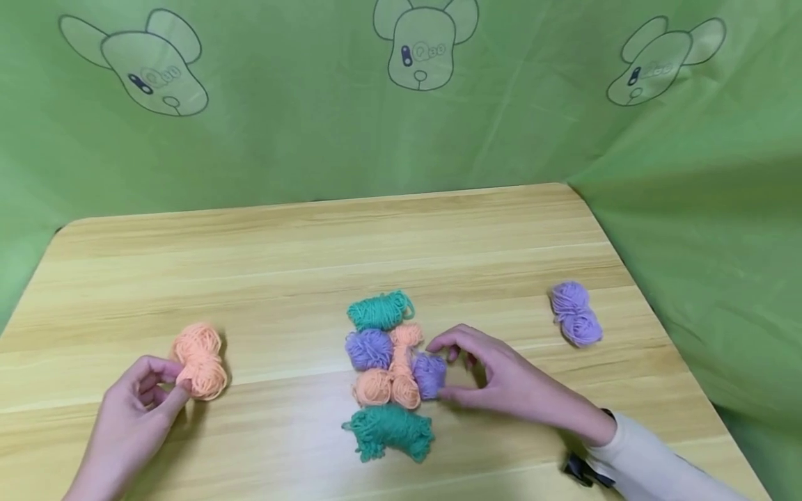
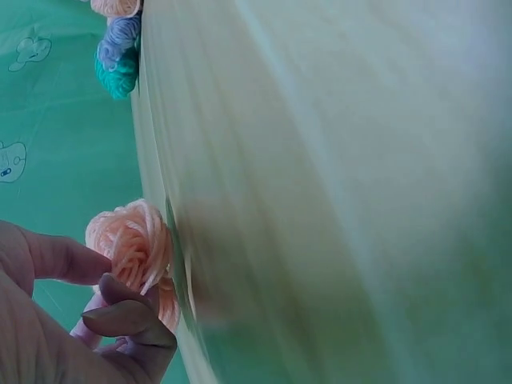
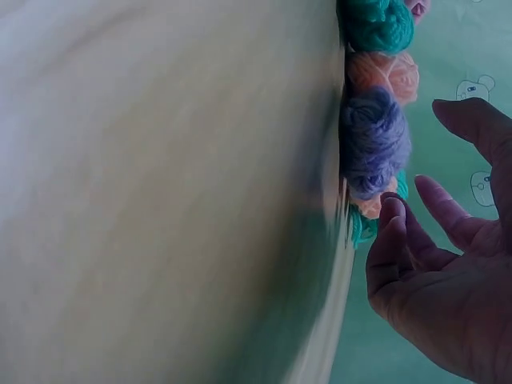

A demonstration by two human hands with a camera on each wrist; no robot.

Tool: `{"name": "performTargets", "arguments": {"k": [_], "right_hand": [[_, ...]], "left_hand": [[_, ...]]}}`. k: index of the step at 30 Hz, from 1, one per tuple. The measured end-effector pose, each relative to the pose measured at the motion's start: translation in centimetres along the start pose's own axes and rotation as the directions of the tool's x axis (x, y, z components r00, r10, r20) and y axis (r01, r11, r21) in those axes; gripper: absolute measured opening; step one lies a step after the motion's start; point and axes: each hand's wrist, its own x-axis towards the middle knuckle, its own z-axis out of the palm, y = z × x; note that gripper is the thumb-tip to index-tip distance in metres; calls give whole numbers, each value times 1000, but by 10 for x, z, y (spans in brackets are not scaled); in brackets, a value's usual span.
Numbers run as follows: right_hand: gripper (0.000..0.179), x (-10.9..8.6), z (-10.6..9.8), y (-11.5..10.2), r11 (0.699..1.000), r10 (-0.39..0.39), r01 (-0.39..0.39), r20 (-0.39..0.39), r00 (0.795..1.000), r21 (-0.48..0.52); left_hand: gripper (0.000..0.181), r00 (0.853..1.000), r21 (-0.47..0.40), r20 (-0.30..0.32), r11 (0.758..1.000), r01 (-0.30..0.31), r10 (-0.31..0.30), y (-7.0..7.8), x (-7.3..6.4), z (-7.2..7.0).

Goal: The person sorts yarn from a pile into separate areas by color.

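Observation:
On the left of the table, my left hand (image 1: 134,410) pinches the near side of a peach yarn skein (image 1: 202,362), narrow in the middle like a figure eight. In the left wrist view, thumb and finger meet at the loops of the peach skein (image 2: 132,244). My right hand (image 1: 495,372) is spread beside a purple yarn ball (image 1: 429,376), thumb and fingers apart and nothing between them. That ball adjoins a long peach skein (image 1: 403,362). Left of it lie another purple ball (image 1: 370,349) and a round peach ball (image 1: 373,387).
A teal skein (image 1: 379,310) tops the central cluster, and a wider teal skein (image 1: 390,430) lies at its near side. Off to the right sits a purple figure-eight skein (image 1: 577,314). Green cloth (image 1: 301,125) with printed animal heads hangs behind the wooden table (image 1: 276,257).

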Motion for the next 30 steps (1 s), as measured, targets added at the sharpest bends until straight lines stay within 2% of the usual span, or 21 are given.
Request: {"name": "performTargets", "arguments": {"k": [9, 15, 20, 30], "right_hand": [[55, 2, 4, 3, 1000, -19, 19, 18, 1000, -15], [56, 4, 6, 5, 999, -15, 16, 35, 999, -44], [57, 4, 8, 6, 998, -4, 6, 36, 999, -55], [61, 5, 11, 5, 997, 23, -19, 49, 999, -72]], "left_hand": [[21, 1000, 0, 11, 1000, -2, 2, -6, 0, 0], [24, 999, -1, 32, 999, 42, -42, -5, 3, 1], [23, 998, -2, 25, 998, 57, -57, -5, 2, -2], [30, 993, 54, 46, 993, 105, -107, -10, -1, -11]]}}
